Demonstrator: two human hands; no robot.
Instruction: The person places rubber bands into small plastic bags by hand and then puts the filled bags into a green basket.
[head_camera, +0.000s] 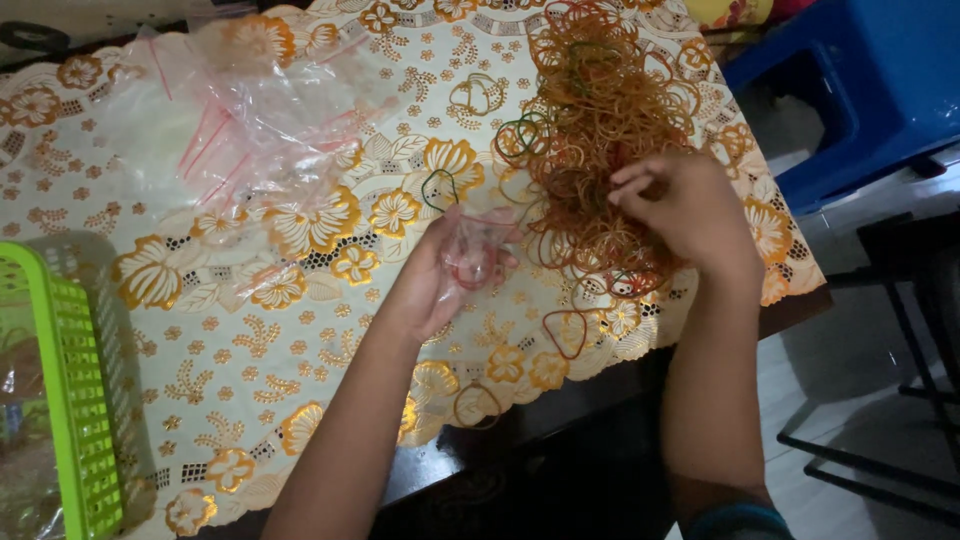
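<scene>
1. Beside the big rubber band pile (600, 130), on its near left edge, the left hand (440, 280) holds a small clear bag (475, 250). Its grip is pinching the bag, and the bag's mouth looks turned toward the pile, though I cannot be sure.
2. Right at the near edge of the pile, the right hand (690, 215) rests on the bands. Its fingertips (630, 185) are pressed together, pinching a few bands. This hand is the one nearer the pile.
3. From the right hand's grip, the small bag lies to the left, close by but not touching.
4. Inside the small bag there are a few reddish bands.
5. Left of the pile, more clear bags (250, 110) lie flat on the flowered tabletop (260, 340).
6. Far left of the pile, a green basket (70, 400) stands at the tabletop's edge. What is in it is too blurred to tell.
</scene>
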